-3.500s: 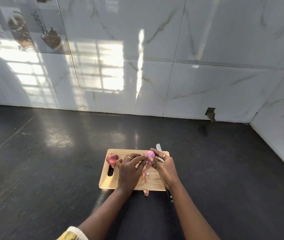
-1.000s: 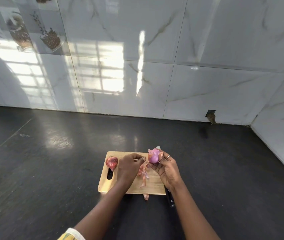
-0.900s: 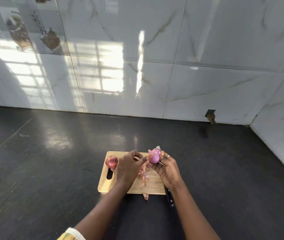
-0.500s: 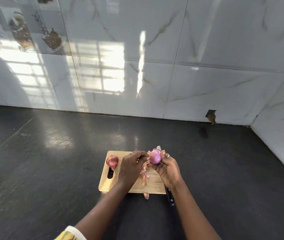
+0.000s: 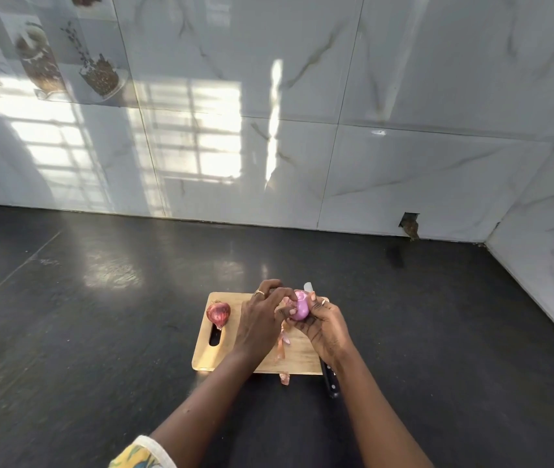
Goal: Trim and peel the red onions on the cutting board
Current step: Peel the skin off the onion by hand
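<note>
dark glossy counter (image 5: 100, 332), marble-look wall tiles (image 5: 403, 79), perhaps a corner.

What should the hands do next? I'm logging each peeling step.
Probably pull the loosened skin off: the right hand holds the mostly peeled onion above the cutting board, and the left hand pinches at its side. The unpeeled onion waits.

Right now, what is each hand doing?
Left hand: fingers pinched on the peeled red onion, at its skin.
Right hand: closed around the same onion, holding it.
</note>
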